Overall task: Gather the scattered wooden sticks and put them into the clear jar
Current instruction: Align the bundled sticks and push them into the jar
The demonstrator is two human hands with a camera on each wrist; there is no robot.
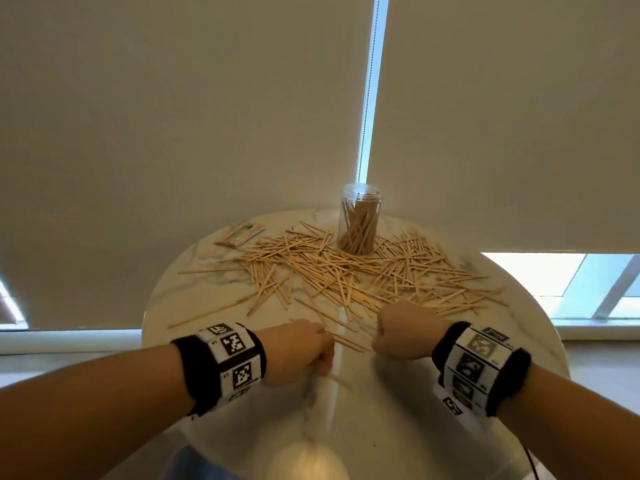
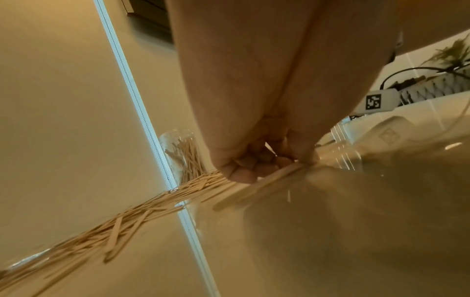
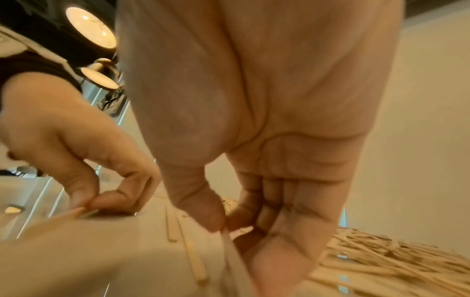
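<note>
Pale wooden sticks (image 1: 346, 271) lie in a wide heap across the far half of the round marble table (image 1: 398, 410). The clear jar (image 1: 360, 223) stands upright behind the heap, partly filled with sticks. At the near edge of the heap my left hand (image 1: 311, 348) is curled, pinching a few sticks (image 2: 274, 176) between thumb and fingers. My right hand (image 1: 398, 330) is to its right; its thumb and forefinger pinch a stick (image 3: 231, 251). A few loose sticks (image 3: 172, 227) lie on the table between the hands.
A flat paper packet (image 1: 242, 233) lies at the table's back left. Cream roller blinds with a bead chain (image 1: 367, 98) hang right behind the table. The near half of the table holds only a few stray sticks.
</note>
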